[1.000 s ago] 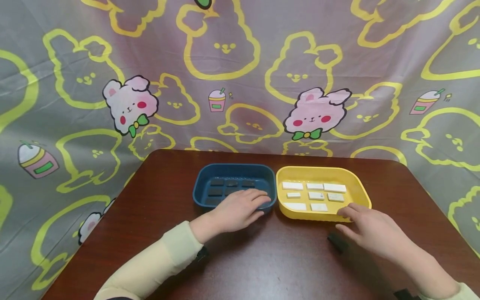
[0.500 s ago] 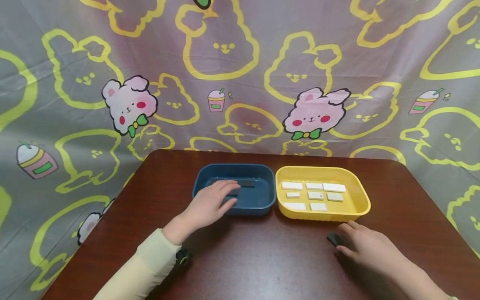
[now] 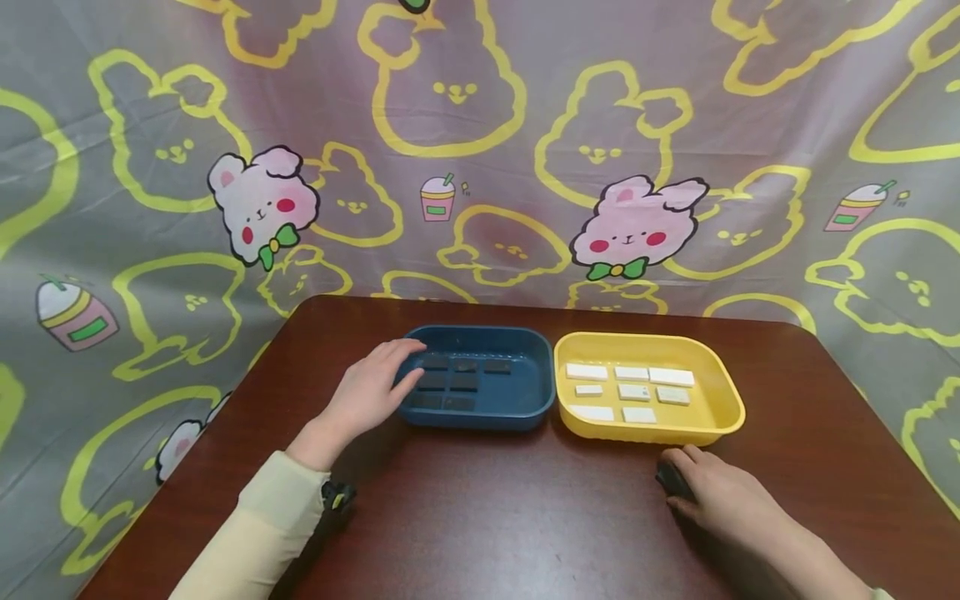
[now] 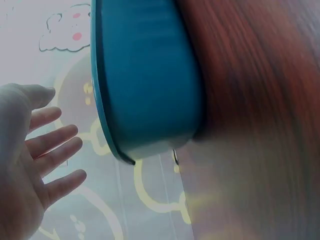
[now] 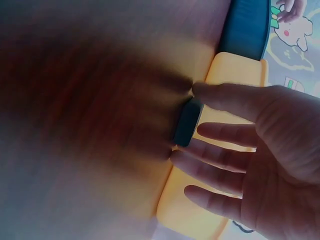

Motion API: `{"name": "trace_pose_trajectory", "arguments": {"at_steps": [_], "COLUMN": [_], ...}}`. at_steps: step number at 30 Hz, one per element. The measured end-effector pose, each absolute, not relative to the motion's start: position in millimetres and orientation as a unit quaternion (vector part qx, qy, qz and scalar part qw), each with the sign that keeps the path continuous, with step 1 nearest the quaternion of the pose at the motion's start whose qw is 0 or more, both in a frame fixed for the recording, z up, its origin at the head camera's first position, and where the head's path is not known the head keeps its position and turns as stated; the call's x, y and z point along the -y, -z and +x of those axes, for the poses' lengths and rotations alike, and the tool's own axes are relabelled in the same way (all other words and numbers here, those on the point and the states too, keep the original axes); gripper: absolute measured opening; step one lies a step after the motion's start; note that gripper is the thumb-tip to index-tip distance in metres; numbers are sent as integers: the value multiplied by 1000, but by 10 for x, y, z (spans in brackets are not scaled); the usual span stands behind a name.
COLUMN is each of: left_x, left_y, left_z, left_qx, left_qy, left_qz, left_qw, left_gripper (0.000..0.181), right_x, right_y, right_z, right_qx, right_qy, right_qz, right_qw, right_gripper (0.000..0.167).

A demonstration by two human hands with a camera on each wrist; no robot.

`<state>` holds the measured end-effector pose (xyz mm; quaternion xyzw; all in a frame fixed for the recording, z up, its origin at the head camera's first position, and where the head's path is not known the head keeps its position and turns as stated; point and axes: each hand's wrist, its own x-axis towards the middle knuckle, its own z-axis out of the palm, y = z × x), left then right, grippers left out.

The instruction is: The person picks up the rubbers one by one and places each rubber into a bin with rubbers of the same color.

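Note:
My left hand (image 3: 363, 390) hovers at the left end of the dark blue tray (image 3: 525, 414), fingers apart and holding nothing. In the left wrist view its straight fingers (image 4: 55, 150) are clear of the tray's wall. My right hand (image 3: 726, 498) is at the table in front of the yellow tray (image 3: 712, 429). Its thumb and fingers close about the two ends of a small black block (image 3: 673, 482), which shows between them in the right wrist view. Several flat black blocks (image 3: 465, 382) lie in rows in the blue tray. Several white blocks (image 3: 633, 392) lie in rows in the yellow one.
Both trays stand side by side on a brown wooden table (image 3: 495, 517). A patterned cloth (image 3: 495, 100) hangs behind the table and along its sides. A black strap device (image 3: 339, 497) sits at the left wrist.
My left hand has drawn left from over the blue tray to its left end, uncovering the black blocks. My right hand has come down off the yellow tray's rim onto the black block.

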<state>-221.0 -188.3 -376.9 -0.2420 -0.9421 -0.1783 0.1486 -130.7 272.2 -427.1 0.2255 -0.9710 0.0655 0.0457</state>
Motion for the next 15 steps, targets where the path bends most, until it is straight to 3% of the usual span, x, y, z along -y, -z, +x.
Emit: {"name": "trace_pose_trajectory", "arguments": {"at_steps": [5, 15], "left_x": [1952, 2026], "left_y": [3790, 3862], "left_z": [-2255, -2422], "left_qx": [952, 977], "left_qy": [170, 105], "left_qz": [-210, -94], "left_qw": [146, 160], "left_gripper": [42, 43], "right_x": [-2710, -2669], "right_y": [4255, 4186], "right_z": [-1318, -1339], "right_qx": [965, 949], "right_qy": [-62, -64], "right_qz": [248, 298], "right_qw": [66, 76], "right_gripper": [41, 46]}}
